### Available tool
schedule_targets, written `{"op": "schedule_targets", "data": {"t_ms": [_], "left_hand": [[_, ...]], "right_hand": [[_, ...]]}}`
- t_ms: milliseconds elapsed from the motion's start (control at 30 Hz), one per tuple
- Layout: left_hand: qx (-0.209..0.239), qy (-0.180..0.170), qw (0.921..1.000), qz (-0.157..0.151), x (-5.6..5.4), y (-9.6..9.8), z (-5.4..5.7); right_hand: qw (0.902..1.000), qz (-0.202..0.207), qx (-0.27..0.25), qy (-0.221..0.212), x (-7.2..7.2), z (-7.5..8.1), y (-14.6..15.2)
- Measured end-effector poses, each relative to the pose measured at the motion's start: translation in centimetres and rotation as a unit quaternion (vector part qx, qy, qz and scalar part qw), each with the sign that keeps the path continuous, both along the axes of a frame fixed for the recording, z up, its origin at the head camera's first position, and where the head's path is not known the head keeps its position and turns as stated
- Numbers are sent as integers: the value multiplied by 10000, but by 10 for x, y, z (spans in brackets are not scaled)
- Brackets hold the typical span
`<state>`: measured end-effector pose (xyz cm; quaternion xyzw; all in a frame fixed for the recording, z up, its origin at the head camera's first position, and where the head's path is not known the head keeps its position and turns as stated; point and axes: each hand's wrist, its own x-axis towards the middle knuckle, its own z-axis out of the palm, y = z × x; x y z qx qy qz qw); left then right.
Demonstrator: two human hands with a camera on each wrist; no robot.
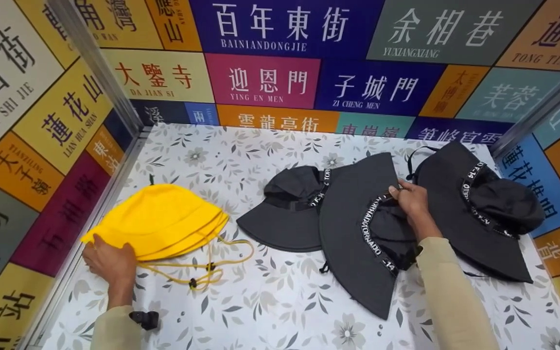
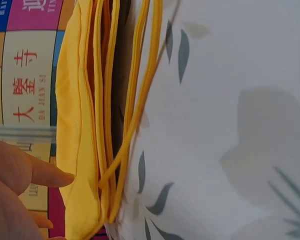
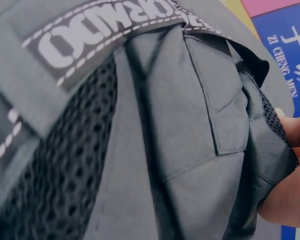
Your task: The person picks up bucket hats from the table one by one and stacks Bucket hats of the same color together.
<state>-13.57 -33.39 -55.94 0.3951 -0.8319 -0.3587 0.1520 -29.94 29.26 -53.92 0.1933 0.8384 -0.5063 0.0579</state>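
A stack of yellow bucket hats (image 1: 163, 218) with loose cords sits on the left. My left hand (image 1: 110, 262) touches the near left end of its brims; in the left wrist view a fairly straight finger (image 2: 52, 172) rests against the yellow cloth (image 2: 80, 150). To the right, my right hand (image 1: 412, 199) pinches a wide-brimmed black bucket hat (image 1: 348, 228), tilted with its underside and white-lettered band showing. In the right wrist view, thumb and fingers (image 3: 285, 200) grip the edge of its dark crown cloth (image 3: 200, 125).
A second black hat (image 1: 282, 228) lies left of the held one, partly covered by it. Another black hat (image 1: 445, 214) with a chin cord lies at the right. All rest on a leaf-patterned tabletop (image 1: 270, 301). Panels with lettering (image 1: 265, 80) wall the back and sides.
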Motion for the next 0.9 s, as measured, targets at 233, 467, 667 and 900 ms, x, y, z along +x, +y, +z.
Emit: {"op": "schedule_targets", "data": {"t_ms": [233, 467, 667, 900], "left_hand": [[-506, 601, 9946, -672, -11, 23, 4], [-15, 439, 9906, -1297, -28, 51, 17], [226, 668, 9776, -1982, -41, 91, 20], [1326, 997, 9417, -2926, -55, 145, 22]], "right_hand": [[9991, 284, 101, 285, -5, 21, -7], [9913, 1047, 492, 628, -7, 48, -17], [9783, 1711, 566, 1022, -4, 61, -38], [9554, 2516, 697, 1382, 4, 74, -71]]}}
